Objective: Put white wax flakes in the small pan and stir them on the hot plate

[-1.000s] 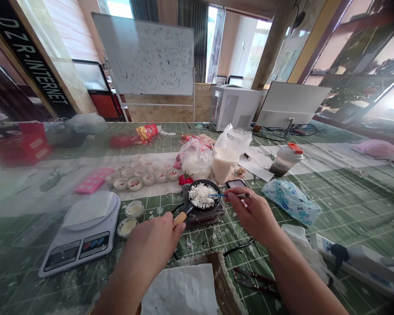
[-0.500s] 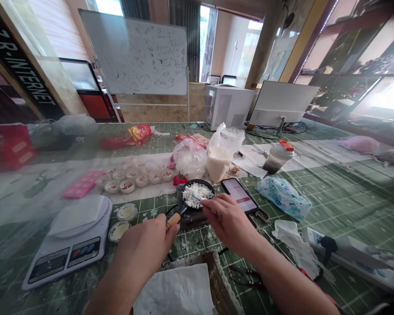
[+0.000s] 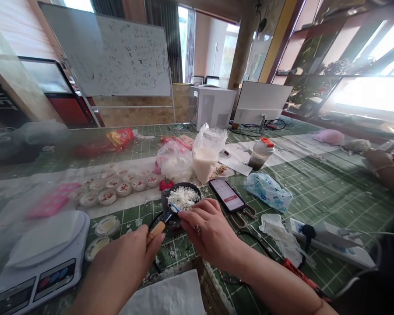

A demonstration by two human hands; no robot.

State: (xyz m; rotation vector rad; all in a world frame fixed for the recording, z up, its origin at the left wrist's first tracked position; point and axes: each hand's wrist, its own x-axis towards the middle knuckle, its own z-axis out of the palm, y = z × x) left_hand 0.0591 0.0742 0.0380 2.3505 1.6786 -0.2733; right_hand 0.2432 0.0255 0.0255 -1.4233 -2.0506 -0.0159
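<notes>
Head view: left hand clamped on wooden handle, long axis running down-left from black pan, just left of phone; right hand pinched, mostly hiding blue stick at white flakes.

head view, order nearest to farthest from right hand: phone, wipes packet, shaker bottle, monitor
From the right hand:
1. The phone, just ahead on the mat
2. The wipes packet, ahead and to the right
3. The shaker bottle, farther back, right
4. The monitor, at the table's far side
</notes>
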